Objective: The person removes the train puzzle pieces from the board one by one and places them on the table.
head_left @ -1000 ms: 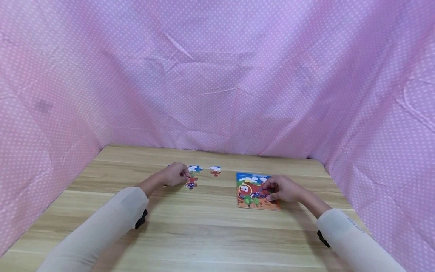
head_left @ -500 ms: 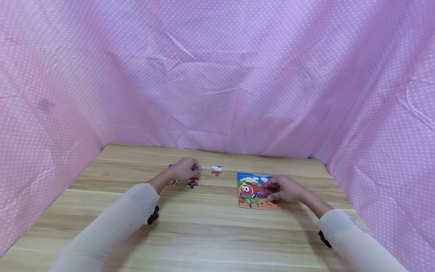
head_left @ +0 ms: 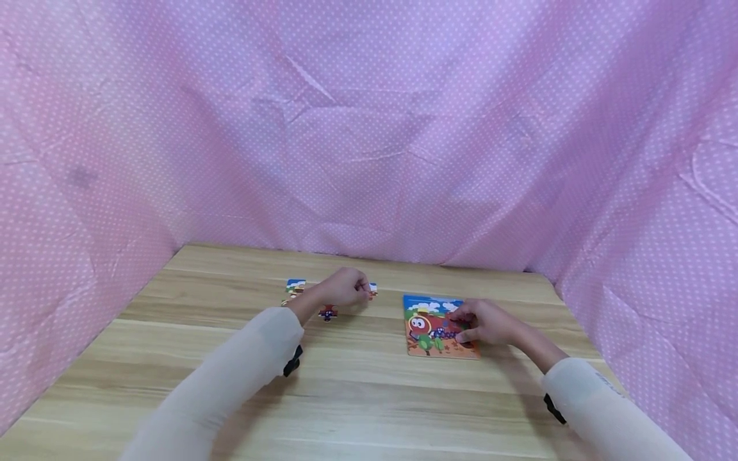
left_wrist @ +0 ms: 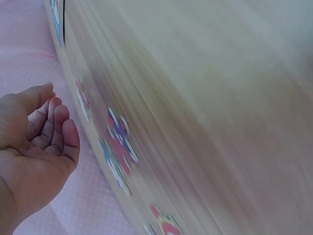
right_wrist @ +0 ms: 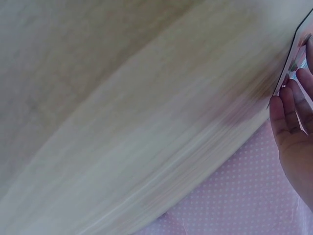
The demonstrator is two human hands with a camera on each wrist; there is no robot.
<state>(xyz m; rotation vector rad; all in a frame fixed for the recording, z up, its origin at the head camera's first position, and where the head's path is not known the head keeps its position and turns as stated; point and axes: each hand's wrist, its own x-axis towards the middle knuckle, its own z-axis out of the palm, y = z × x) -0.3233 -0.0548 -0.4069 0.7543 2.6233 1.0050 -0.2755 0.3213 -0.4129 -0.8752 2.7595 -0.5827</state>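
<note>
In the head view my left hand (head_left: 348, 286) hovers over the table at centre, thumb and fingers loosely curled. The left wrist view shows nothing held in it. Just past its fingertips lies a white and blue puzzle piece (head_left: 373, 289), partly hidden by the hand. A red and purple puzzle piece (head_left: 328, 313) is below the wrist, and a blue and white puzzle piece (head_left: 296, 285) is farther left. My right hand (head_left: 489, 321) rests on the right side of a square puzzle board (head_left: 416, 347) with a cartoon red bug, covering part of its picture.
The pale wooden table (head_left: 369, 397) ends at a pink polka-dot cloth (head_left: 369, 160) at the back and sides. In the left wrist view several loose pieces, one of them a multicoloured puzzle piece (left_wrist: 120, 137), lie near the table's far edge.
My left hand has moved right across the loose pieces, uncovering those at the left and reaching the rightmost one. My right hand has stayed on the board.
</note>
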